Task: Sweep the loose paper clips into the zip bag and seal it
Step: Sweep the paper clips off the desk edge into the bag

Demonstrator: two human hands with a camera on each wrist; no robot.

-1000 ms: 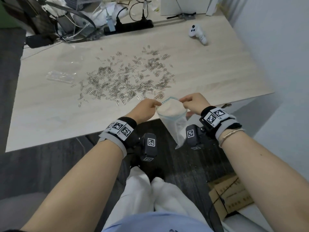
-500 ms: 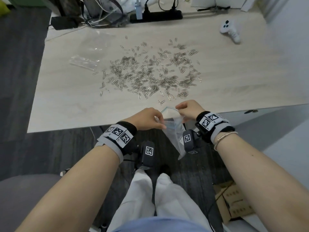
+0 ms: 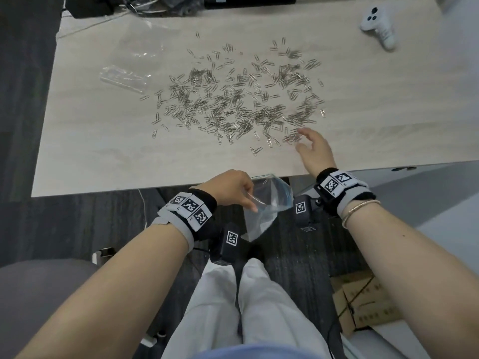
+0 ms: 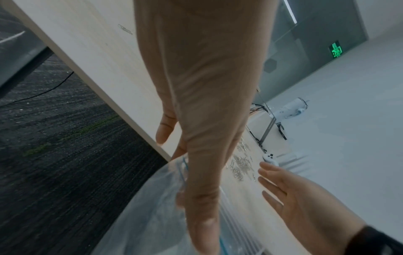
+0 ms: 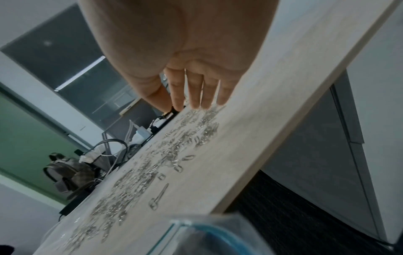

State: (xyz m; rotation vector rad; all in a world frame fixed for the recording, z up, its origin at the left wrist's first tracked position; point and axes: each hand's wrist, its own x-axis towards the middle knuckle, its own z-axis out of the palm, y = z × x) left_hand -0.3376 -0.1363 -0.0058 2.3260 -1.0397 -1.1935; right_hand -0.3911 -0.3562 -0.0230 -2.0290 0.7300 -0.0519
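A wide scatter of silver paper clips point(image 3: 233, 104) point(image 5: 152, 165) lies on the pale wooden table point(image 3: 90, 151). My left hand point(image 3: 233, 190) pinches the rim of a clear zip bag point(image 3: 267, 203) point(image 4: 157, 212) with a blue seal strip, which hangs open just below the table's front edge. My right hand point(image 3: 311, 149) point(image 5: 196, 93) is open over the table, its straight fingers at the near right edge of the clip pile. It holds nothing. In the right wrist view the bag's mouth point(image 5: 196, 238) gapes below the table edge.
Crumpled clear plastic wrapping point(image 3: 124, 76) lies at the table's left. A white controller point(image 3: 378, 24) rests at the far right. Cables and a power strip point(image 3: 248, 0) line the far edge. Cardboard boxes point(image 3: 363, 304) sit on the dark floor at right.
My right hand has let go of the bag's rim and moved forward onto the table to the clip pile. My left hand alone keeps hold of the bag.
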